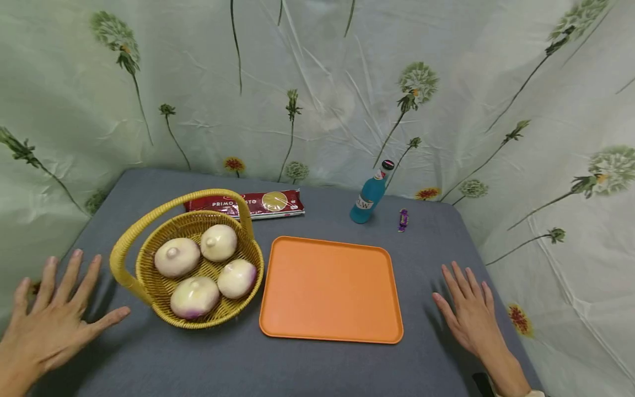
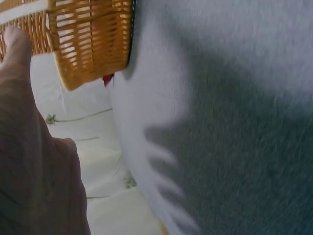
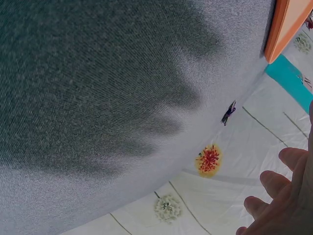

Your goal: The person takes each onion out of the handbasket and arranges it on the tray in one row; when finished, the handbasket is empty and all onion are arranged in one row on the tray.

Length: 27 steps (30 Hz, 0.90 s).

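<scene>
My left hand (image 1: pixel 59 314) is spread to the left of a yellow wicker basket (image 1: pixel 144 275), its fingers apart and holding nothing. Inside the basket, whose tall handle (image 1: pixel 124 242) arches over it, lie several round white vegetables (image 1: pixel 194 298) with purple tinges, like turnips. To the right of an orange tray (image 1: pixel 331 289), my right hand (image 1: pixel 468 314) hovers with straight fingers and nothing in it. Both hands cast shadows on the grey table. In the left wrist view the basket (image 2: pixel 93 44) appears beyond the thumb. The right wrist view catches the tray's corner (image 3: pixel 279 34) and several fingertips (image 3: pixel 274 183).
Behind the basket lies a red packet (image 1: pixel 258 204) with printed lettering. A blue bottle (image 1: pixel 369 198) with a dark cap stands behind the tray, a small purple wrapped candy (image 1: pixel 403 220) to its right. A flower-printed curtain (image 1: pixel 337 110) hangs along the far edge of the table (image 1: pixel 317 366).
</scene>
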{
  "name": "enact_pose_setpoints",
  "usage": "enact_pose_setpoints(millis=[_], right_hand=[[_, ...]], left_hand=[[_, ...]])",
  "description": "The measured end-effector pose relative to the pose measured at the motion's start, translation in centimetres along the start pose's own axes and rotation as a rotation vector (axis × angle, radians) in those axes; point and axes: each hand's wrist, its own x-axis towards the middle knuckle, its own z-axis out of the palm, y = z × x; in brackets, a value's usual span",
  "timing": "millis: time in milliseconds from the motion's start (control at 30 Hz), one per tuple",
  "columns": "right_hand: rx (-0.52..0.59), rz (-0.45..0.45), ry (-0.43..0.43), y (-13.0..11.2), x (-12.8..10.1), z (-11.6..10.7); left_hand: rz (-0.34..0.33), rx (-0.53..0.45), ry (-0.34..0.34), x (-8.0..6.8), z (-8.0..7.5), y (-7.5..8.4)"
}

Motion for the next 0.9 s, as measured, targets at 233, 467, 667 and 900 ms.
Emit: enact_pose_setpoints(millis=[233, 467, 667, 900], right_hand=[[-0.002, 0.002, 0.004, 0.0, 0.0, -0.1], [-0.001, 0.013, -0.005, -0.1, -0.1, -0.1], [-0.001, -0.013, 0.017, -0.5, 0.3, -0.1], [0.001, -0.056, 0.025, -1.8, 1.2, -0.1]], left_hand=[[-0.016, -0.033, -0.014, 0.1, -0.5, -0.2], [-0.021, -0.039, -0.012, 0.0, -0.6, -0.2], [-0.012, -0.034, 0.002, 0.0, -0.9, -0.1], [0.075, -0.015, 0.061, 0.1, -1.1, 0.3]])
